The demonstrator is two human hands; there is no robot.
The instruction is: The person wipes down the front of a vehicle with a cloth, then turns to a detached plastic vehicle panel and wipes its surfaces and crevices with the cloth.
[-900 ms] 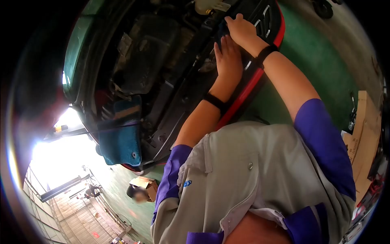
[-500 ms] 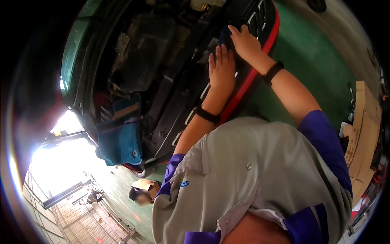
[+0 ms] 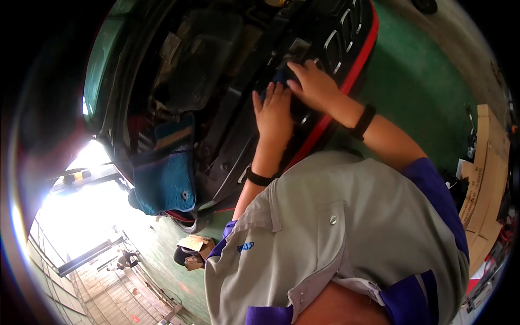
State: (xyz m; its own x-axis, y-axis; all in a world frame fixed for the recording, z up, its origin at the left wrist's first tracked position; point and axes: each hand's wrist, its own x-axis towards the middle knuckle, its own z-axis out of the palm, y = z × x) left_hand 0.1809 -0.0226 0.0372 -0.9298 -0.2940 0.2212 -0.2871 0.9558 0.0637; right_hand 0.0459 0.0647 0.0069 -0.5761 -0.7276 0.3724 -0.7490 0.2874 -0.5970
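Observation:
A dark blue cloth (image 3: pixel 280 75) lies bunched on the black front panel (image 3: pixel 234 103) of a red car whose engine bay is exposed. My left hand (image 3: pixel 275 119) rests on the panel, its fingers stretched out and slightly spread, tips touching the cloth's near edge. From the right, my right hand (image 3: pixel 319 91) has the cloth between its thumb and forefinger, partly hiding it. Both wrists carry black bands. Chrome-edged grille openings (image 3: pixel 332 46) run along the car's nose, close to my right hand.
A blue mat (image 3: pixel 165 184) hangs over the car's edge on the left. The red bumper edge (image 3: pixel 355 78) borders a green floor (image 3: pixel 406 70). Long cardboard (image 3: pixel 479 179) stands at the right. Beyond the car, a person crouches beside a cardboard box (image 3: pixel 197 244); another person (image 3: pixel 127 259) is farther off.
Both hands and the cloth have moved down and left along the front panel, toward my body. My view has shifted slightly, and more of the grille now shows.

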